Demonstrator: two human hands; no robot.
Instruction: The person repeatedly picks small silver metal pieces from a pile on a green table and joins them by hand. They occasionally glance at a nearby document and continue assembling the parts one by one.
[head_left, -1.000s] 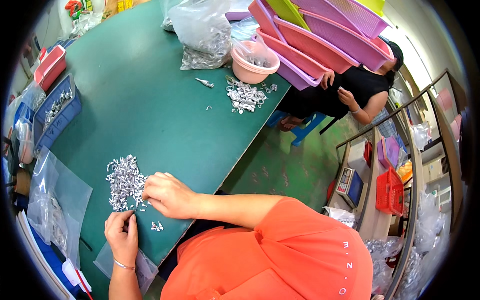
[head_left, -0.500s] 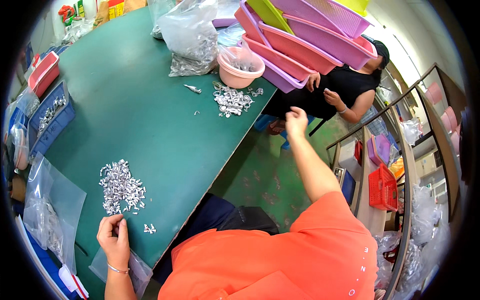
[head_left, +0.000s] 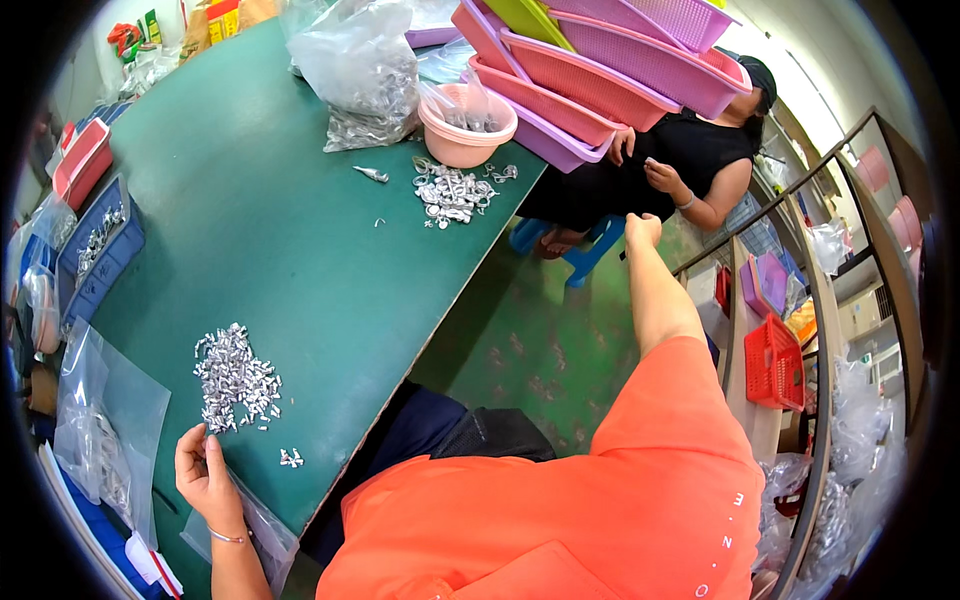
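Observation:
My left hand rests on the green table at the near edge of a pile of small silver metal pieces. Its fingers are bent, with the thumb close to the index finger; anything between them is too small to make out. A few stray silver pieces lie to the right of that hand. My right arm stretches out past the table edge over the floor. The right hand is closed, its fingers curled in, and whatever they may hold is hidden. It touches nothing visible and is nearest to the seated co-worker.
Silver parts lie before a pink bowl, beside a filled clear bag. Stacked pink and purple baskets overhang the far table corner. A blue bin stands left, a blue stool beyond the table, and shelving right.
My right hand has moved to the right, farther out toward the co-worker. My left hand has shifted slightly left beside the pile. The view has shifted a little.

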